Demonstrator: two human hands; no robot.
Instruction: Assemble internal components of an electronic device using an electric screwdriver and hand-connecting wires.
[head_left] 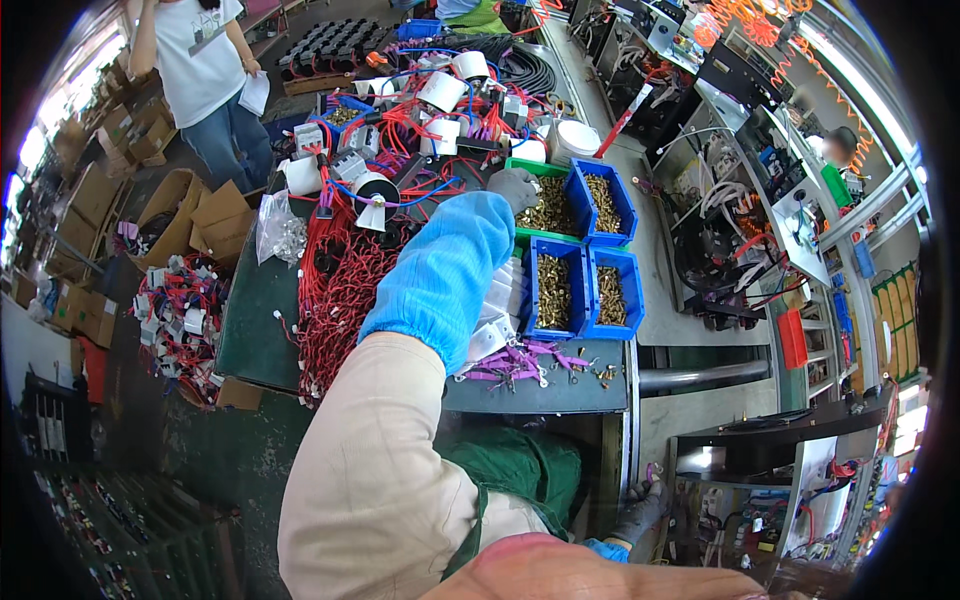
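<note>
Grey-gloved left hand (513,189) at green bin (545,166), grip unclear; right hand (640,508), grip holding purple lead (652,470); printed white shirt (195,75) beyond.

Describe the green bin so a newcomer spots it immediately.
On the green table, find four bins clustered near the right edge. The green bin sits at their far-left corner, by the gloved left hand. It alone is green; its three neighbours are blue.

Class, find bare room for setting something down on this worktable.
Bare green tabletop shows left of the red wires, nearer than the clear bag; a narrow strip fronts the purple leads. Crowded: the back, heaped with white cylinders, and the right, with bins by the left hand.
</note>
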